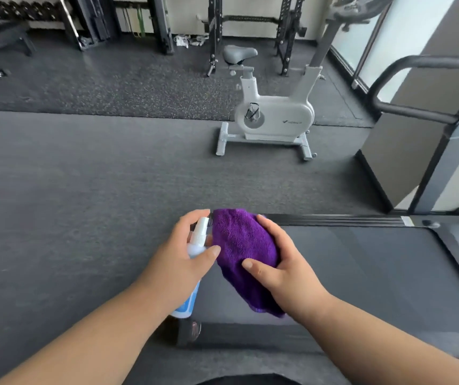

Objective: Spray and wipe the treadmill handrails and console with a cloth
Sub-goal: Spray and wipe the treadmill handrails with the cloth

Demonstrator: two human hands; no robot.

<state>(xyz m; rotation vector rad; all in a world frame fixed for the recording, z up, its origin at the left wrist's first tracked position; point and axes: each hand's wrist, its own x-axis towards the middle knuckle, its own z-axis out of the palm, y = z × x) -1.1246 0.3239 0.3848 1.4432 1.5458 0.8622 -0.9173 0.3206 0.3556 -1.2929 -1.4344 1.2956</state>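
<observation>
The treadmill [361, 259] fills your lower right, its dark belt running off to the right and its black handrail [406, 81] curving up at the upper right edge; the console is out of view. Across the dark rubber floor [84, 176], a white exercise bike [274, 115] stands well apart from you, with black squat racks [214, 31] behind it along the wall. Your purple cloth [245, 254] hangs bunched over the treadmill's near end, just beside the spray bottle [195, 245], whose nozzle points at the cloth's top edge. Your right hand [286, 268] curls its grip round the cloth, thumb lying across the front. Your left hand [184, 259] wraps its grip round the bottle, one finger on top of the white sprayer head.
</observation>
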